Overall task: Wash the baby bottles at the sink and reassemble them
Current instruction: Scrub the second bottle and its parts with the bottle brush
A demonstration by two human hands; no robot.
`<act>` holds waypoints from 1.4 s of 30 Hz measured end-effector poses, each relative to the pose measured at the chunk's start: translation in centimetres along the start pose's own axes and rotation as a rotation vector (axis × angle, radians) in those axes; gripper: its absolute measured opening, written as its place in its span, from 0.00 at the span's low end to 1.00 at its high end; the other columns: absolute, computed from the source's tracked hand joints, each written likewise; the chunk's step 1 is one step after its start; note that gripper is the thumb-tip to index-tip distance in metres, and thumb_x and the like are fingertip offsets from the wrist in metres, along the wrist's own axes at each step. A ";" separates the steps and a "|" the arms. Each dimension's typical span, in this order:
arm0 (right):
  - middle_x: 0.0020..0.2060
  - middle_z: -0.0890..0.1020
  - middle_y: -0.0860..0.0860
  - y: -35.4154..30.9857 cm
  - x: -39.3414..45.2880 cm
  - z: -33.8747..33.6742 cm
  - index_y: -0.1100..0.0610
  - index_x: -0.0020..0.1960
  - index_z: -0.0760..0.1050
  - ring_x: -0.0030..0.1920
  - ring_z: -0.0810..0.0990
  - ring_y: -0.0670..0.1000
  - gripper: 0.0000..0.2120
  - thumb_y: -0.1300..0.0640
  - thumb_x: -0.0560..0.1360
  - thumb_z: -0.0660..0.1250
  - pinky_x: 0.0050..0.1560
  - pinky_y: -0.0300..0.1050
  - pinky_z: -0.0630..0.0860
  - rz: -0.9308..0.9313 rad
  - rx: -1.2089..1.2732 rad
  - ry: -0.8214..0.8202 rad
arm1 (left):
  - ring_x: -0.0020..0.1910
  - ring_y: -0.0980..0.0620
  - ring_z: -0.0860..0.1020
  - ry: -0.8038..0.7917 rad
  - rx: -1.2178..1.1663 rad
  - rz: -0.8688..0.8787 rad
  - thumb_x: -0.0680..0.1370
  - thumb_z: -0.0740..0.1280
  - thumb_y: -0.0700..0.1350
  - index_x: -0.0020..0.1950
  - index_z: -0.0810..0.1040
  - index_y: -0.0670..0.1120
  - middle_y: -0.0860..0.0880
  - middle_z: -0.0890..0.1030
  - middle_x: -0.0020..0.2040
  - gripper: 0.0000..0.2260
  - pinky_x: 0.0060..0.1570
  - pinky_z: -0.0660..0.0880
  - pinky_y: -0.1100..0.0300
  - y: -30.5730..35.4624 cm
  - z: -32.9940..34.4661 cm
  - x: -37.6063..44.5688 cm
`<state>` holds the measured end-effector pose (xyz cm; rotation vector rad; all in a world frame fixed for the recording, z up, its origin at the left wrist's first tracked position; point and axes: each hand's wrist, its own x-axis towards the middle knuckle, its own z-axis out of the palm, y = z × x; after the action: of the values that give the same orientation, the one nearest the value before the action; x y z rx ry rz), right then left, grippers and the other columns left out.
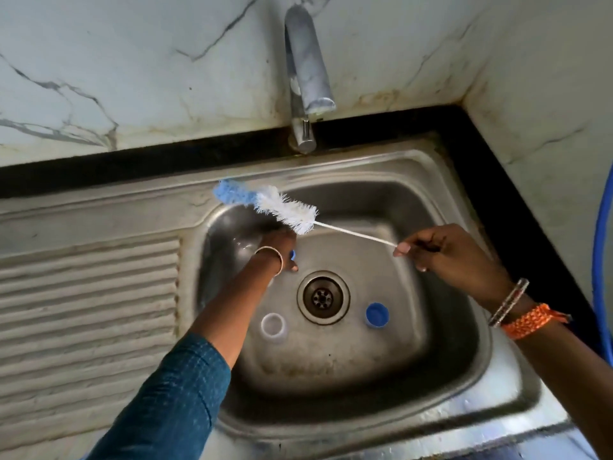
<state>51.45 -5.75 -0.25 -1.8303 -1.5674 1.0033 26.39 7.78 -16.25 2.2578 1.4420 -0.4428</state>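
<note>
My right hand (pixel 441 250) pinches the thin handle of the bottle brush (pixel 265 205), whose long line points left and up over the sink (pixel 464 200), toward the clear baby bottle (pixel 243 249) my left hand (pixel 280 249) grips just below the bristles.

The brush (pixel 265 207) has white bristles and a blue tip at its ten o'clock end. A blue cap (pixel 377 314) lies at four o'clock from the grey steel drain (pixel 323 297), a whitish ring (pixel 273 326) at eight. The sleeve (pixel 172 400) is speckled teal, the wristband (pixel 527 322) orange, and the wall (pixel 132 71) white marble with dark veins.
</note>
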 end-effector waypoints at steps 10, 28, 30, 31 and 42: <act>0.24 0.77 0.46 0.5 -0.1 1.6 0.52 0.41 0.82 0.26 0.74 0.39 0.04 0.57 0.74 0.70 0.33 0.29 0.70 0.028 0.025 -0.009 | 0.60 0.42 0.75 -0.060 0.086 -0.107 0.72 0.72 0.45 0.64 0.71 0.42 0.41 0.76 0.61 0.22 0.59 0.69 0.55 -2.7 1.1 -3.0; 0.29 0.81 0.48 -1.4 -7.4 -0.9 0.52 0.45 0.82 0.33 0.80 0.47 0.04 0.55 0.75 0.69 0.43 0.44 0.76 -0.122 -0.062 0.094 | 0.32 0.54 0.71 0.400 -2.369 -0.263 0.78 0.58 0.42 0.40 0.73 0.41 0.47 0.75 0.26 0.09 0.31 0.78 0.63 0.7 -6.4 -11.9; 0.27 0.80 0.47 -1.6 -8.9 -1.3 0.50 0.43 0.82 0.30 0.78 0.42 0.04 0.56 0.75 0.69 0.38 0.35 0.74 -0.137 -0.036 0.120 | 0.31 0.55 0.69 0.467 -2.458 -0.226 0.77 0.61 0.45 0.37 0.72 0.41 0.48 0.72 0.24 0.11 0.30 0.77 0.64 0.7 -7.3 -13.2; 0.26 0.79 0.46 -1.7 -9.7 -1.4 0.51 0.42 0.82 0.28 0.77 0.39 0.05 0.57 0.75 0.69 0.35 0.30 0.71 -0.144 -0.028 0.123 | 0.30 0.55 0.69 0.487 -2.482 -0.209 0.77 0.61 0.46 0.37 0.72 0.42 0.49 0.72 0.24 0.11 0.29 0.76 0.65 0.7 -7.6 -13.9; 0.25 0.79 0.49 -2.5 -14.1 -1.0 0.57 0.43 0.84 0.23 0.73 0.37 0.05 0.57 0.74 0.70 0.26 0.25 0.65 -0.133 -0.043 0.158 | 0.35 0.48 0.77 0.555 -2.401 -0.096 0.80 0.57 0.45 0.42 0.72 0.40 0.43 0.75 0.40 0.11 0.29 0.79 0.59 0.5 -9.3 -18.3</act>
<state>50.05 -18.98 5.07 -1.7615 -1.6019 0.7515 19.73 -1.88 0.60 0.1999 0.8756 1.3116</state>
